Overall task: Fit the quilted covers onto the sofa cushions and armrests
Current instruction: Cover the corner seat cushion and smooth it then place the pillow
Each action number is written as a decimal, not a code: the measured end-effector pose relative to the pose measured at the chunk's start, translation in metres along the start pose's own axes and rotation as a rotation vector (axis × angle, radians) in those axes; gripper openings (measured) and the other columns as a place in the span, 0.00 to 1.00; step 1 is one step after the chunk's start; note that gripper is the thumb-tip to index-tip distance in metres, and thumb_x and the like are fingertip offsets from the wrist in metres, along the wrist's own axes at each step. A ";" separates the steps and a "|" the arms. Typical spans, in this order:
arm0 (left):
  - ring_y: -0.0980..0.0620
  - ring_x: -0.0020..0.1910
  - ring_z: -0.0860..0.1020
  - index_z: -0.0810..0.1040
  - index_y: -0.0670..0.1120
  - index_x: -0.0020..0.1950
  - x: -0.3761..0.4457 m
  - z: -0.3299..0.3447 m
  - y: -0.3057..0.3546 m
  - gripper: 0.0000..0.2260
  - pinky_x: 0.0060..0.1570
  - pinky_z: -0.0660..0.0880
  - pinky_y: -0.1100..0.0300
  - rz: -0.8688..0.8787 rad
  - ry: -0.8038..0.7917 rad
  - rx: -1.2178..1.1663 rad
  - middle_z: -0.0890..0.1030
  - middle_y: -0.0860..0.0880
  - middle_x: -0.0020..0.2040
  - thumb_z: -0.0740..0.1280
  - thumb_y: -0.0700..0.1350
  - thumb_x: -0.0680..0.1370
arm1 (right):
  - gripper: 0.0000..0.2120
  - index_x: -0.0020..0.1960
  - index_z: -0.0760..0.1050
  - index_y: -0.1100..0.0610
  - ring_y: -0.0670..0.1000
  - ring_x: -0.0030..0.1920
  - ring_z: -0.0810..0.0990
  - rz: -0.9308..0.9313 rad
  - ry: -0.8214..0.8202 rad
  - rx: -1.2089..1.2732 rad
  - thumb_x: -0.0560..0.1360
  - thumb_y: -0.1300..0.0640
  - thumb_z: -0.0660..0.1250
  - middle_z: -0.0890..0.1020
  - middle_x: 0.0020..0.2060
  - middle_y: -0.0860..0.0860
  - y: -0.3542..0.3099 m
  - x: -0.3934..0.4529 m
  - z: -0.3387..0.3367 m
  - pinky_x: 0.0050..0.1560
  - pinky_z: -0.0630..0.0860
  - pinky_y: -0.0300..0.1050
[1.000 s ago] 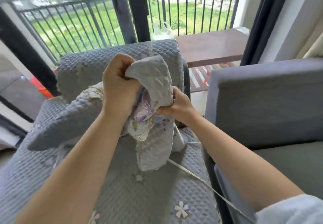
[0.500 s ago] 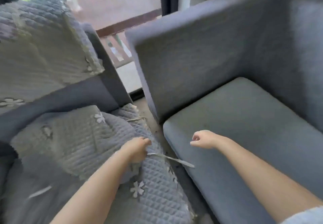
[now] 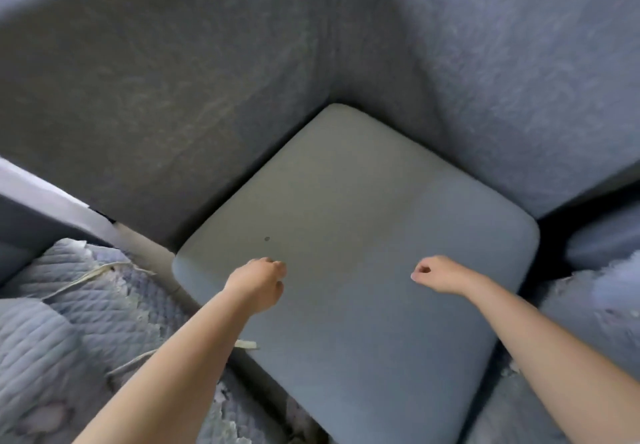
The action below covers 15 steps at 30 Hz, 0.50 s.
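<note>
Here both forearms reach over the bare seat cushion (image 3: 363, 253); the left hand (image 3: 258, 282) and right hand (image 3: 438, 274) hang with fingers loosely curled, holding nothing. The quilted cover (image 3: 86, 305) lies rumpled at left, blurred and cut off.

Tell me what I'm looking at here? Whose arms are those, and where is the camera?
There is no machine here. The camera sits on a person's head and looks down, so you see that person's own two arms reaching forward. The left hand and the right hand both have loosely curled fingers and hold nothing. They hover over a plain grey seat cushion of a sofa, which has no cover on it yet. Behind it stand the sofa's bare armrest and backrest. At the lower left lies a quilted cover with pale ties, and more quilted fabric shows at the right edge. The picture is a bit blurry.
</note>
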State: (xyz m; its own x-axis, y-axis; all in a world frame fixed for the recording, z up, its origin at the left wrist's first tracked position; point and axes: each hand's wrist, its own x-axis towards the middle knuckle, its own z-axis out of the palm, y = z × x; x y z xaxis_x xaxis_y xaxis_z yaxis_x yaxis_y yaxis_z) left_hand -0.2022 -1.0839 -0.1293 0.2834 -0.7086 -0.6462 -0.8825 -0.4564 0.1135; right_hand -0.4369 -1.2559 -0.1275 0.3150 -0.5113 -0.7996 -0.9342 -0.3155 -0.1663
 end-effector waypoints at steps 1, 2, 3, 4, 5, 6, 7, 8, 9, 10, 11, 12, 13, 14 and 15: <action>0.45 0.62 0.71 0.70 0.45 0.64 0.008 0.001 0.007 0.14 0.56 0.71 0.55 -0.005 -0.010 -0.006 0.72 0.45 0.62 0.56 0.44 0.79 | 0.14 0.57 0.74 0.60 0.53 0.57 0.75 0.010 0.012 -0.001 0.79 0.53 0.57 0.77 0.56 0.53 0.008 0.006 -0.003 0.46 0.67 0.39; 0.45 0.63 0.70 0.70 0.45 0.65 0.019 0.001 0.013 0.15 0.57 0.71 0.55 -0.003 -0.015 -0.003 0.72 0.45 0.63 0.56 0.44 0.79 | 0.12 0.55 0.74 0.60 0.53 0.53 0.75 0.018 0.027 0.000 0.79 0.53 0.57 0.77 0.53 0.54 0.014 0.014 -0.007 0.41 0.66 0.38; 0.45 0.64 0.70 0.69 0.45 0.66 0.030 0.001 0.018 0.15 0.58 0.71 0.55 -0.012 -0.019 -0.016 0.71 0.45 0.64 0.56 0.45 0.80 | 0.12 0.54 0.74 0.60 0.53 0.51 0.74 0.021 0.049 0.006 0.79 0.54 0.56 0.77 0.50 0.54 0.020 0.023 -0.010 0.39 0.66 0.38; 0.45 0.64 0.69 0.68 0.46 0.67 0.046 0.000 0.025 0.16 0.58 0.70 0.55 -0.022 -0.018 -0.019 0.70 0.45 0.65 0.56 0.45 0.80 | 0.12 0.54 0.74 0.60 0.53 0.50 0.75 0.025 0.080 0.022 0.79 0.55 0.56 0.78 0.49 0.54 0.027 0.036 -0.013 0.39 0.68 0.39; 0.45 0.65 0.68 0.67 0.46 0.68 0.063 -0.001 0.030 0.17 0.59 0.69 0.56 -0.032 -0.006 -0.030 0.70 0.45 0.66 0.56 0.45 0.80 | 0.12 0.56 0.75 0.61 0.54 0.52 0.76 0.027 0.114 0.030 0.79 0.56 0.56 0.79 0.51 0.55 0.034 0.051 -0.017 0.43 0.70 0.40; 0.45 0.66 0.68 0.66 0.46 0.69 0.079 -0.002 0.035 0.17 0.59 0.69 0.56 -0.044 0.006 -0.041 0.69 0.46 0.66 0.56 0.46 0.80 | 0.13 0.57 0.75 0.61 0.55 0.54 0.77 0.032 0.138 0.026 0.79 0.57 0.56 0.80 0.53 0.56 0.039 0.064 -0.019 0.48 0.71 0.41; 0.45 0.66 0.67 0.65 0.46 0.69 0.095 -0.002 0.039 0.18 0.59 0.69 0.56 -0.058 0.026 -0.066 0.69 0.46 0.67 0.56 0.46 0.80 | 0.13 0.57 0.75 0.61 0.56 0.55 0.77 0.030 0.169 0.011 0.79 0.57 0.55 0.80 0.55 0.57 0.043 0.077 -0.021 0.51 0.72 0.43; 0.45 0.67 0.66 0.64 0.46 0.70 0.114 -0.002 0.043 0.18 0.60 0.68 0.56 -0.066 0.048 -0.091 0.68 0.45 0.67 0.57 0.46 0.80 | 0.13 0.58 0.74 0.61 0.56 0.56 0.77 0.035 0.206 -0.006 0.79 0.58 0.55 0.79 0.56 0.58 0.048 0.094 -0.023 0.53 0.72 0.44; 0.45 0.67 0.65 0.63 0.46 0.70 0.136 -0.001 0.049 0.19 0.61 0.68 0.55 -0.066 0.067 -0.112 0.68 0.45 0.68 0.57 0.46 0.80 | 0.14 0.59 0.73 0.61 0.57 0.58 0.76 0.043 0.247 -0.031 0.79 0.58 0.54 0.79 0.57 0.58 0.055 0.112 -0.024 0.54 0.71 0.45; 0.44 0.68 0.64 0.63 0.45 0.71 0.156 0.001 0.054 0.19 0.62 0.67 0.55 -0.065 0.096 -0.134 0.67 0.44 0.68 0.57 0.46 0.80 | 0.14 0.60 0.73 0.62 0.57 0.59 0.75 0.051 0.279 -0.059 0.79 0.59 0.54 0.78 0.59 0.59 0.060 0.129 -0.027 0.56 0.71 0.45; 0.44 0.69 0.63 0.62 0.44 0.71 0.180 0.003 0.060 0.20 0.64 0.66 0.55 -0.052 0.123 -0.149 0.66 0.44 0.69 0.57 0.46 0.80 | 0.14 0.61 0.72 0.62 0.57 0.61 0.74 0.061 0.313 -0.081 0.79 0.60 0.54 0.76 0.61 0.59 0.067 0.150 -0.028 0.58 0.70 0.46; 0.44 0.70 0.62 0.62 0.44 0.71 0.197 0.004 0.065 0.20 0.66 0.64 0.55 -0.038 0.157 -0.166 0.64 0.43 0.70 0.57 0.46 0.80 | 0.15 0.63 0.70 0.63 0.58 0.63 0.73 0.071 0.352 -0.093 0.78 0.61 0.55 0.75 0.62 0.60 0.073 0.165 -0.032 0.61 0.70 0.47; 0.44 0.71 0.60 0.61 0.43 0.72 0.220 0.009 0.071 0.21 0.67 0.62 0.56 -0.012 0.190 -0.178 0.63 0.43 0.71 0.58 0.46 0.80 | 0.17 0.64 0.69 0.64 0.59 0.64 0.71 0.083 0.389 -0.100 0.77 0.62 0.56 0.73 0.63 0.61 0.081 0.185 -0.034 0.63 0.69 0.48; 0.45 0.72 0.58 0.59 0.43 0.73 0.238 0.013 0.076 0.23 0.69 0.60 0.56 0.013 0.212 -0.180 0.60 0.43 0.73 0.58 0.47 0.80 | 0.19 0.67 0.66 0.64 0.59 0.67 0.68 0.094 0.422 -0.104 0.77 0.61 0.57 0.70 0.66 0.61 0.087 0.200 -0.037 0.66 0.66 0.49; 0.46 0.74 0.54 0.56 0.44 0.74 0.250 0.017 0.080 0.25 0.70 0.56 0.56 0.038 0.219 -0.158 0.55 0.44 0.75 0.57 0.50 0.80 | 0.22 0.70 0.61 0.63 0.58 0.70 0.63 0.110 0.436 -0.098 0.78 0.57 0.57 0.64 0.70 0.61 0.090 0.209 -0.040 0.69 0.62 0.49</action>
State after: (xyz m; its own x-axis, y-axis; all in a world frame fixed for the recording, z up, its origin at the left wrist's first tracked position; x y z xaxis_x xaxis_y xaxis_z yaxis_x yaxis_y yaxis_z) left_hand -0.2080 -1.2889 -0.2948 0.3406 -0.8187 -0.4624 -0.8296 -0.4931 0.2620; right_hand -0.4483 -1.4231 -0.2860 0.2759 -0.8280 -0.4882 -0.9523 -0.3042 -0.0222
